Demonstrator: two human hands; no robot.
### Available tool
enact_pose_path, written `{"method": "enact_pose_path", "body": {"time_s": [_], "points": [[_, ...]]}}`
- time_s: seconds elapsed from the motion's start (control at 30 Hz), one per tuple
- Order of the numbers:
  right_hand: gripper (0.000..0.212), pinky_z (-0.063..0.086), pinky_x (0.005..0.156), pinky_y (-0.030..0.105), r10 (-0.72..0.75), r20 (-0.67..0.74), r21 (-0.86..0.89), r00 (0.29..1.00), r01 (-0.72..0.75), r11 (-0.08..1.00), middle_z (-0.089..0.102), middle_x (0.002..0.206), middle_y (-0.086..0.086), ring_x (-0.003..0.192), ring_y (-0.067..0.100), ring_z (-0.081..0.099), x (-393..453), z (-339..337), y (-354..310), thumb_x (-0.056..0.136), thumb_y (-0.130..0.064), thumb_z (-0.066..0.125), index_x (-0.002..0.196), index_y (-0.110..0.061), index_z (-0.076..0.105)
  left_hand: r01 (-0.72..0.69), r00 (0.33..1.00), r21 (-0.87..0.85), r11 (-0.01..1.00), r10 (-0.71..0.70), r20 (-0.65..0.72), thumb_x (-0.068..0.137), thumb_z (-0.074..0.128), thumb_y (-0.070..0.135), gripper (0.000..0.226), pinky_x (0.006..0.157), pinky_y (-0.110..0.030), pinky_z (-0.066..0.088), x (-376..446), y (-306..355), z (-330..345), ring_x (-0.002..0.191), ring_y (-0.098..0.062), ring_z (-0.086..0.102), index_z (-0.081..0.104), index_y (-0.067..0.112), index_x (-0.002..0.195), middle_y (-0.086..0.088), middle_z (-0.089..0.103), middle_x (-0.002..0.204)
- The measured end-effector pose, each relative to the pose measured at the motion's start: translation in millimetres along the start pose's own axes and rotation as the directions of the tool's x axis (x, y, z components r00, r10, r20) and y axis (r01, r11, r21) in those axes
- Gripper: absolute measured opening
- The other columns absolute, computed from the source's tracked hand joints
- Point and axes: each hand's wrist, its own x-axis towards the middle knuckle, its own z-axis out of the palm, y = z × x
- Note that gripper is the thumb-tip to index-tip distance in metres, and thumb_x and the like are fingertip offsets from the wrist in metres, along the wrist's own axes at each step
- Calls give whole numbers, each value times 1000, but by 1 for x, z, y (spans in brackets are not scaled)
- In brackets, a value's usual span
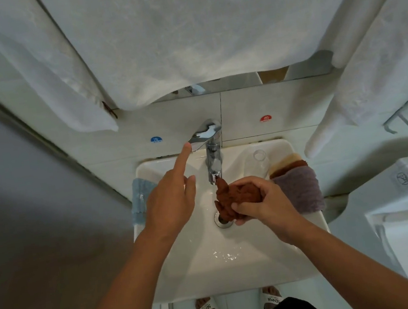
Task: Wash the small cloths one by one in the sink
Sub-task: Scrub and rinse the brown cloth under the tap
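Head: brown cloth in right grip

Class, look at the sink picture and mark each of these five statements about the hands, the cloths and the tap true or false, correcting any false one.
1. The right hand grips a brown cloth under the spout. True.
2. The left hand holds a blue cloth. False: it holds nothing; its index finger touches the tap lever, and the blue cloth lies on the sink's left rim.
3. A purple cloth lies on the sink's right rim. True.
4. The brown cloth lies flat on the sink's rim. False: it is bunched in the right hand over the drain.
5. The tap lever points left. True.
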Motion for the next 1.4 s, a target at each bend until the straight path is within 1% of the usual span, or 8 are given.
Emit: {"method": "enact_pose_path", "body": {"time_s": [0.27, 0.4, 0.5, 0.6, 0.7, 0.8, 1.0, 1.4], "points": [[27, 60, 65, 29, -80, 115, -327, 990, 113, 938, 71, 95, -2, 84, 15, 72, 1, 15, 4, 92, -30, 73, 113, -34, 57, 338, 925, -737, 586, -62, 375, 102, 59, 37, 44, 75, -36, 62, -60, 13, 27, 109, -19, 70, 46, 44, 144, 13, 68, 122], [33, 45, 82, 8, -221, 110, -672, 969, 236, 702, 55, 106, -11, 98, -5, 56, 3, 14, 9, 87, -40, 76, 115, -38, 57, 218, 888, -575, 788, 84, 452, 88, 73, 13, 94, 82, -33, 60, -64, -1, 17, 105, -11, 66, 21, 50, 156, 23, 59, 121], [43, 53, 78, 15, -169, 12, -507, 985, 152, 848, 65, 104, -13, 91, 1, 64, 2, 20, 12, 84, -29, 81, 121, -34, 60, 174, 893, -442, 880, 48, 448, 95, 63, 6, 94, 83, -18, 54, -62, 3, 20, 101, 1, 63, 6, 42, 160, 19, 53, 127], [33, 57, 85, 32, -224, -24, -411, 974, 195, 891, 68, 110, 1, 101, 13, 66, 0, 26, 18, 90, -15, 74, 121, -22, 63, 276, 904, -605, 747, 13, 428, 88, 53, 0, 75, 78, -18, 52, -60, 12, 26, 99, 2, 63, 34, 40, 148, 7, 55, 130], [26, 55, 81, 27, -139, -12, -221, 990, 133, 966, 66, 108, 2, 100, 11, 65, -6, 37, 22, 91, -23, 59, 116, -19, 58, 536, 843, -752, 383, -208, 495, 80, 52, 23, 54, 70, -30, 55, -58, 22, 37, 90, -10, 69, 50, 35, 132, -7, 63, 122], [26, 53, 65, 24, -146, -99, -210, 984, 123, 970, 65, 86, -1, 76, 10, 63, -3, 57, 29, 98, -41, 51, 100, -15, 53, 526, 846, -703, 479, -377, 377, 99, 47, 54, 29, 65, -20, 53, -56, 30, 60, 84, -3, 68, 49, 29, 114, -1, 66, 108], [45, 50, 63, 23, -125, -287, -300, 950, 35, 953, 65, 67, -7, 66, 3, 63, 27, 74, 55, 110, -33, 34, 75, -18, 60, 527, 798, -746, 407, -539, 269, 101, 45, 59, 43, 69, -27, 59, -38, 24, 85, 84, -8, 74, 73, 32, 82, 5, 76, 84], [56, 35, 54, 29, -73, -304, -379, 950, -51, 924, 42, 43, -10, 48, 9, 40, 75, 53, 113, 99, -19, 46, 45, -26, 36, 640, 690, -685, 349, -653, 312, 101, 49, 25, 37, 55, -32, 47, -26, -11, 141, 59, -16, 57, 55, 16, 66, -2, 58, 62]]}}
